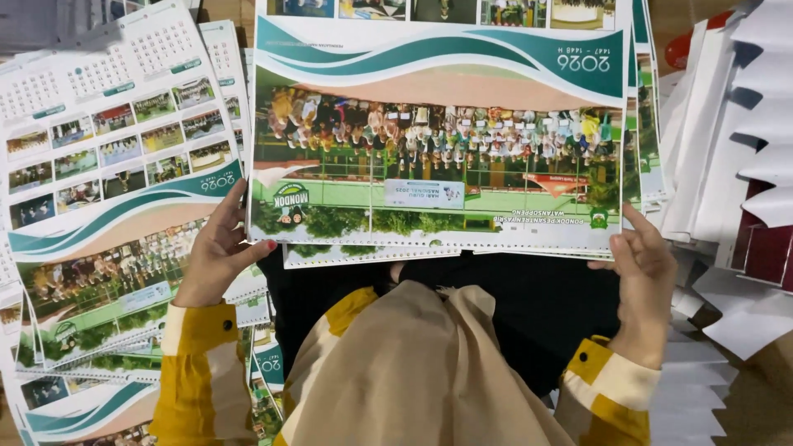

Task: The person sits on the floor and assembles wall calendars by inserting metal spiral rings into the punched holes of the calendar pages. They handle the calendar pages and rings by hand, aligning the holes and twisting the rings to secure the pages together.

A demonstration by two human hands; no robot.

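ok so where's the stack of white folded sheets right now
In the head view the white folded sheets lie at the far right edge, beside the right hand holding the printed calendar sheet.

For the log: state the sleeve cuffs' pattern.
Yellow and cream blocks on the sleeve cuffs; head view.

Calendar sheets and paper piling up all around

Loose printed calendar sheets (107,165) are fanning out across the left side of the frame, white paper sheets (743,124) are stacking up along the right edge over something dark red (764,252), and a beige cloth (413,363) is draping at bottom centre.
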